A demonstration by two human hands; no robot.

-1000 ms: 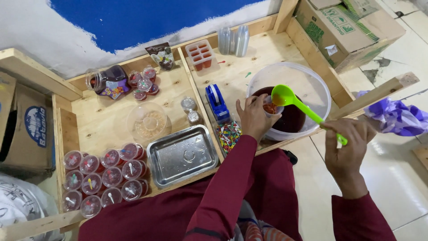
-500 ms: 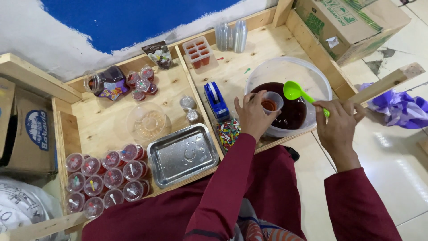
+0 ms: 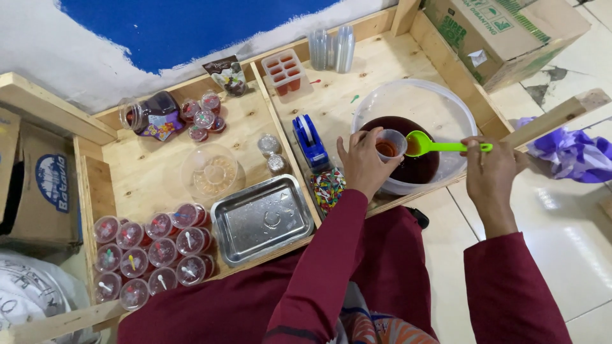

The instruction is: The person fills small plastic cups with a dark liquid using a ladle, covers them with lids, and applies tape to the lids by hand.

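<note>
Both hands closed: left hand grips cup, right hand apparently pinches ladle.

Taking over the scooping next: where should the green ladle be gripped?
Grip the green ladle at the far end of its thin handle, coming from the right, where the right hand holds it. Its bowl points left over the big tub, beside the small cup in the left hand.

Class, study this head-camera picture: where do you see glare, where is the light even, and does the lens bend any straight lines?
Head view: even, soft light over the wooden tray; bright glare on the metal tray and on the floor tiles; straight wooden edges bow slightly toward the frame's borders; left hand with the cup and right hand with the green spoon look sharp.
</note>
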